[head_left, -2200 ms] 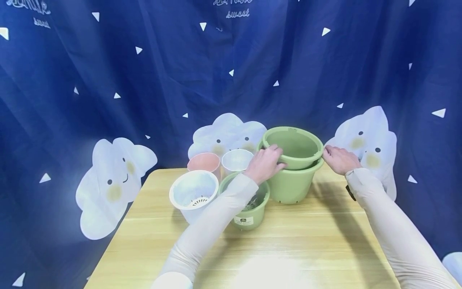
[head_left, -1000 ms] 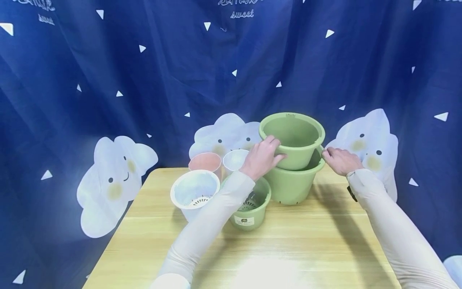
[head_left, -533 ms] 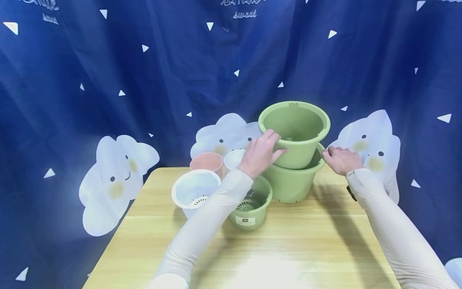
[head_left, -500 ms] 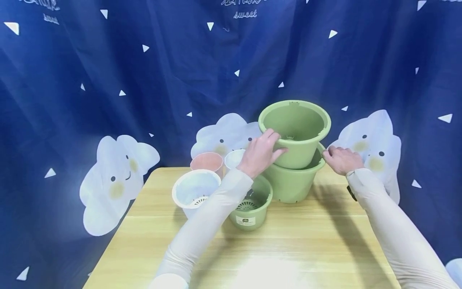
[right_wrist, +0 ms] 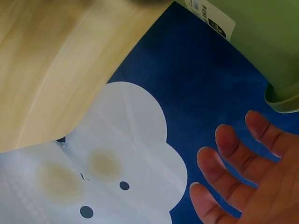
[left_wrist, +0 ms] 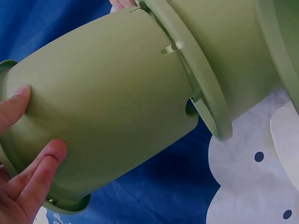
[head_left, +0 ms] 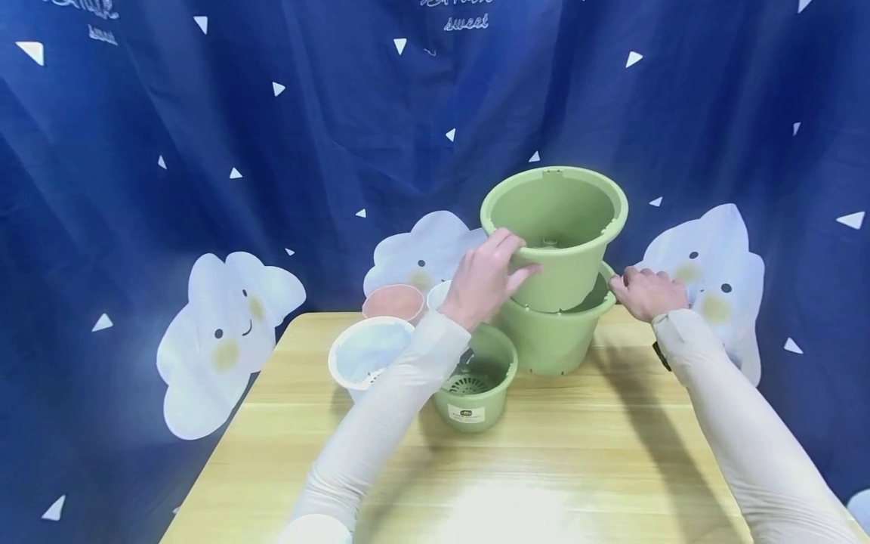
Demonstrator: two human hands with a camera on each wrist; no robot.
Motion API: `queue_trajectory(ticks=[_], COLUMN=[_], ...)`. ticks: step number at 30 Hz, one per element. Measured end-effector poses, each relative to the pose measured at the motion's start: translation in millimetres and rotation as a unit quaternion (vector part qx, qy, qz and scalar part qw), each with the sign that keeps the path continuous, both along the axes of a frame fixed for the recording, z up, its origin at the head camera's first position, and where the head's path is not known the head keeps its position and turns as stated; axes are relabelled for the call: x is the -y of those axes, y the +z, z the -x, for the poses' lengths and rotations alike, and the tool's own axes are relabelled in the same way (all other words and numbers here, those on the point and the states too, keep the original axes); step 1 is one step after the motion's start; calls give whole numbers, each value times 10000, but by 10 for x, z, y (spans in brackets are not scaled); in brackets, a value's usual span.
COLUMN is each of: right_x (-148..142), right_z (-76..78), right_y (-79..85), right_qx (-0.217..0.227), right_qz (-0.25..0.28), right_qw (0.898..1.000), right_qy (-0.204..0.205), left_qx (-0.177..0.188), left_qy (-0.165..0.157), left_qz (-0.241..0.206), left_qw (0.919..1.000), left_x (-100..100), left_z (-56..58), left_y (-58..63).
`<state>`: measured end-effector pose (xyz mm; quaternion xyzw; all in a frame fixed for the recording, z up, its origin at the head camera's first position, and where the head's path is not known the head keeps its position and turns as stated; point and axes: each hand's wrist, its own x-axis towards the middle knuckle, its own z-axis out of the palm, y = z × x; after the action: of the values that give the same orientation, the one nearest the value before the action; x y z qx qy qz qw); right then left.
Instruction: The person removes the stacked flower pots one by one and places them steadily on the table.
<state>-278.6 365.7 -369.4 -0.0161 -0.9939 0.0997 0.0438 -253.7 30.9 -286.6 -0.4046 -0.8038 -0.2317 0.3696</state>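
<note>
A large green flowerpot (head_left: 567, 276) is raised, its bottom still inside the mouth of a second green pot (head_left: 547, 344) on the table. My left hand (head_left: 484, 276) grips the raised pot by its near left rim. In the left wrist view, digits of my left hand (left_wrist: 32, 186) press the outer wall of that flowerpot (left_wrist: 112, 93). My right hand (head_left: 650, 293) touches the right rim of the lower pot. In the right wrist view its four fingers (right_wrist: 229, 179) are loosely spread, apart from the pot (right_wrist: 266, 42); the thumb is hidden there.
A small green pot (head_left: 472, 404) with a slotted bottom stands left of the large ones. Beside it are a white pot (head_left: 370, 351), a pink pot (head_left: 394, 302) and another white one (head_left: 438, 293), partly hidden. A blue cloud-print curtain (head_left: 326, 151) hangs behind the wooden table (head_left: 285, 453).
My left hand has lifted the upper flowerpot, which was nested deep in the lower pot, most of the way out. My right hand has stayed at the lower pot's rim.
</note>
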Motion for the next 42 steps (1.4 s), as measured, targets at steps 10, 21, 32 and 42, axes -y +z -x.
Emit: queue_trajectory(ticks=[10, 21, 32, 42], right_x=[-5, -22, -49, -135], right_z=[85, 102, 128, 32], right_y=[-28, -42, -42, -126], right_qx=[-8, 82, 191, -708], right_qz=[-49, -12, -128, 119], right_qw=[10000, 10000, 9996, 9973], right_qy=[14, -3, 180, 180], left_qx=[42, -133, -323, -402], left_qy=[-113, -444, -736, -1103], left_qz=[-281, -440, -467, -375], left_qw=[9995, 9980, 9957, 9924], left_x=[39, 86, 171, 208], left_z=[-36, -200, -407, -599], left_y=[57, 84, 32, -75])
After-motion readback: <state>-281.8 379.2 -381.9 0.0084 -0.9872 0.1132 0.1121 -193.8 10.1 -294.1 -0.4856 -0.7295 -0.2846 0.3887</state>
